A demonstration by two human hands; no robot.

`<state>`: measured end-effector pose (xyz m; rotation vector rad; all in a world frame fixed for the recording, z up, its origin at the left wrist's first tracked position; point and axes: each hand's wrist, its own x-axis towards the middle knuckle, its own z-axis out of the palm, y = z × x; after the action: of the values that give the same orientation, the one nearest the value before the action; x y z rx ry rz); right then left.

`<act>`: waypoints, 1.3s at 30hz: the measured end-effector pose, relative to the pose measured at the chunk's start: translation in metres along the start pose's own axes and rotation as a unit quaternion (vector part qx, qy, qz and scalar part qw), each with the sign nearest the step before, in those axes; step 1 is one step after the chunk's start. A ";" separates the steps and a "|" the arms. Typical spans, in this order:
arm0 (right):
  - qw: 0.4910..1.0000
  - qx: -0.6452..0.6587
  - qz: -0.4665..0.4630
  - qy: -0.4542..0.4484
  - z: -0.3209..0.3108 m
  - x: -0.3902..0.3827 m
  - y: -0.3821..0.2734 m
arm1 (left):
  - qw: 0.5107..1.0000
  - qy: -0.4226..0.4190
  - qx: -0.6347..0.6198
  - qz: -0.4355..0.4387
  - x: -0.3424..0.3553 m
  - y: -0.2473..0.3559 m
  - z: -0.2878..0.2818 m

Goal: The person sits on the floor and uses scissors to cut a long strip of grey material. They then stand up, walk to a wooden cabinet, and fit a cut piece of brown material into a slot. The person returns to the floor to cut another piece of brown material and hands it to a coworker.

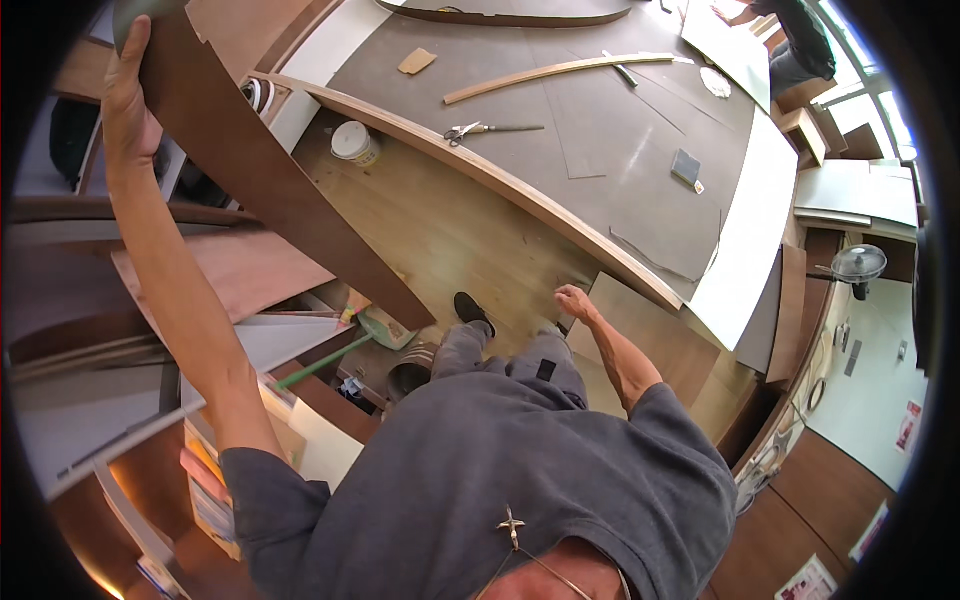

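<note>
Our hands are resting well apart: the left hand [132, 105] is gripping the brown board [268, 195] by its edge near the upper end, and the right hand [573, 300] is hanging in front of us with curled fingers, close to a panel [650, 325]. Whether this right hand is holding something small, we cannot tell; we are seeing nothing clear in it. The board is slanting on our left side, from the raised left hand down to near the dustpan [390, 330]. We cannot tell if its lower end is touching anything.

From its look, we are judging the board to be thin, stiff and not very heavy, but long enough to be swinging when only one hand is carrying it. Its smooth face is probably giving little grip, so the edges are offering the safer hold: one hand near the wide end, the other near the middle. The pointed tip is looking easier to chip.

Across the floor [410, 215], the bench [590, 120] is carrying scissors [458, 132], a curved strip [540, 78] and a grey block [686, 165]. A white bucket [351, 141] is standing nearby.
</note>
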<state>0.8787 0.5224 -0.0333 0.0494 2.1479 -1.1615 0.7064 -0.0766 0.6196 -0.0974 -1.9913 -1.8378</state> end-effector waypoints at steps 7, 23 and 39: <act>1.000 -0.001 0.016 -0.015 0.041 0.100 -0.120 | 0.993 -0.089 0.076 -0.014 0.080 -0.058 -0.028; 0.968 0.114 0.132 0.180 0.110 0.499 -0.299 | 0.950 -0.183 0.113 -0.225 0.283 -0.352 -0.047; 0.906 0.096 0.353 0.211 0.106 0.609 -0.332 | 0.886 -0.325 0.144 -0.299 0.434 -0.481 0.088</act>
<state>0.3589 0.0757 -0.1864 1.1618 2.0564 -0.9568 0.1296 -0.1504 0.3200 -0.0038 -3.0205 -1.9956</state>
